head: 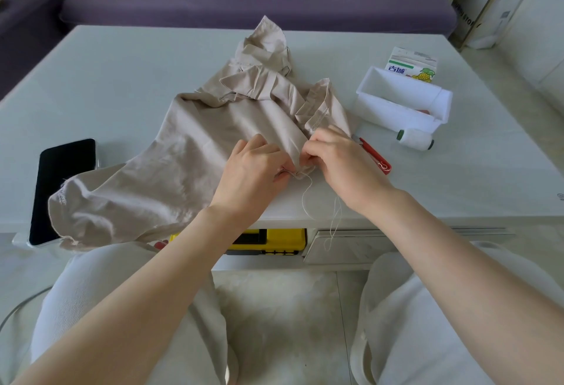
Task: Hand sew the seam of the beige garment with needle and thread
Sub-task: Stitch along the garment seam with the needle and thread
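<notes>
Probably mid-stitch: beige garment [189, 146] lay crumpled mid-counter [122, 79], its seam at the near edge. Left hand [250, 167] grip pinched the seam fold; right hand [338, 161] grip pinched beside it, needle not visible. Thread [306, 192] dangled. Best to keep the fold taut and pull gently.

The needle cannot be seen; the garment [195, 146] overlaps the phone [61, 177].

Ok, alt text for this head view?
A person's left hand and right hand pinch an edge of a crumpled beige fabric garment on a pale table, white thread trailing below. A black phone lies left; a white plastic box, white thread spool and red-handled tool lie right.
</notes>
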{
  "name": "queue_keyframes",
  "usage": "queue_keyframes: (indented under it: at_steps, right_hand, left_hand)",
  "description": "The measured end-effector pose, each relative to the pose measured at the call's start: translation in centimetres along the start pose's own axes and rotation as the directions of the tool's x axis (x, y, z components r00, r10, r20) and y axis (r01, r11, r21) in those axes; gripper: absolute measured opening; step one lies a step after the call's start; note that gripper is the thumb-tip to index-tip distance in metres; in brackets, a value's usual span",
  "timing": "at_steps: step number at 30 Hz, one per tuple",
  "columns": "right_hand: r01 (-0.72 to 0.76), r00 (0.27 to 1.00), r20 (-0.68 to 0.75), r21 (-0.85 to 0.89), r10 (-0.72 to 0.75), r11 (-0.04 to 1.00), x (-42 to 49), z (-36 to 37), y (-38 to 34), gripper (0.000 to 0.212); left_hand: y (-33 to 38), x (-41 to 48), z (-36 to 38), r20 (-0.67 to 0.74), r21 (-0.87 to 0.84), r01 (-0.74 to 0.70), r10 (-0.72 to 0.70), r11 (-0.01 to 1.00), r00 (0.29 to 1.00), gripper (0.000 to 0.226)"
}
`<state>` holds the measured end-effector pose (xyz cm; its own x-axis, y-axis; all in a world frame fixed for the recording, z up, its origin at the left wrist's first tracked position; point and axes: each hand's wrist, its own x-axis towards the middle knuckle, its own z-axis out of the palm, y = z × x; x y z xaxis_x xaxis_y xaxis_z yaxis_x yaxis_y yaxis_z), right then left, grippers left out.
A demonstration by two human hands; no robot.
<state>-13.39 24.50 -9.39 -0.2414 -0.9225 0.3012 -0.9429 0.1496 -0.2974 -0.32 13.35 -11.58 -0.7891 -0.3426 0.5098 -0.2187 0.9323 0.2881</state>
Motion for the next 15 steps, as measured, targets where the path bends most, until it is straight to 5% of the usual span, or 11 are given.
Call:
queue_keyframes:
  at_steps: [7,11,15]
  right_hand:
    - [-0.003,0.999,0.042,0.008,0.002,1.000,-0.25,-0.13,-0.51,0.036]
    - [-0.138,0.989,-0.012,0.282,0.148,0.950,-0.05,0.01,-0.56,0.020]
    - [-0.325,0.924,0.011,0.551,0.383,0.769,0.28,-0.14,-0.63,0.013]
  left_hand:
    - [0.10,0.16,-0.05,-0.004,0.006,0.022,-0.022,1.000,1.000,0.005]
    - [0.31,0.17,-0.13,-0.006,-0.007,0.059,-0.059,0.998,0.998,0.006]
    - [0.44,0.10,-0.10,-0.005,-0.016,0.066,-0.066,0.998,0.998,0.004]
